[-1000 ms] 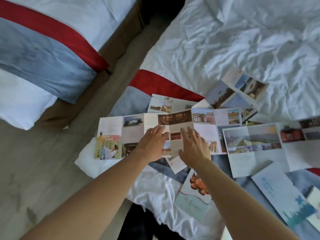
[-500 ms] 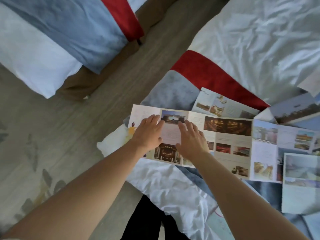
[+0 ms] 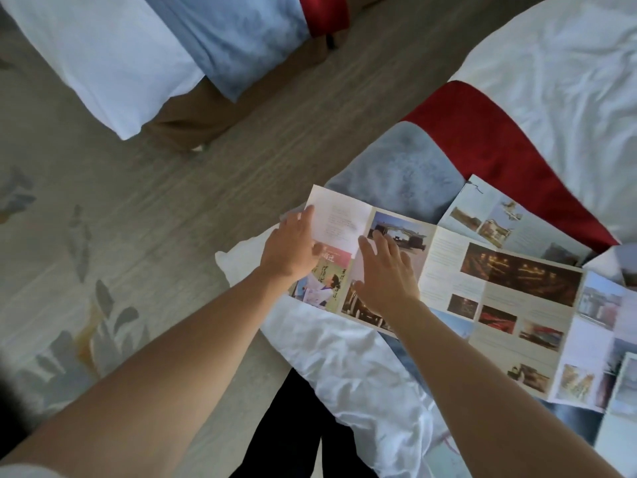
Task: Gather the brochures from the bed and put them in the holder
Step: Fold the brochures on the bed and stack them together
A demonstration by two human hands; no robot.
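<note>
A long unfolded brochure (image 3: 499, 288) with photo panels lies across the near corner of the bed (image 3: 551, 81). My left hand (image 3: 293, 250) holds its left end panel, with fingers behind the edge and thumb on the front, and the panel is raised a little. Flat on the panel beside it lies my right hand (image 3: 386, 270), fingers straight. A second open brochure (image 3: 499, 219) lies just behind the long one. More brochure sheets (image 3: 620, 391) overlap at the right edge. No holder is in view.
The bed has a white rumpled sheet and a blue and red runner (image 3: 482, 143). A second bed (image 3: 120, 63) stands at the upper left across a strip of patterned carpet (image 3: 103, 219). My dark trousers (image 3: 303, 426) show at the bottom.
Both hands have slid left along the long brochure to its left end. My left hand has taken hold of the end panel; my right hand still lies flat on the paper.
</note>
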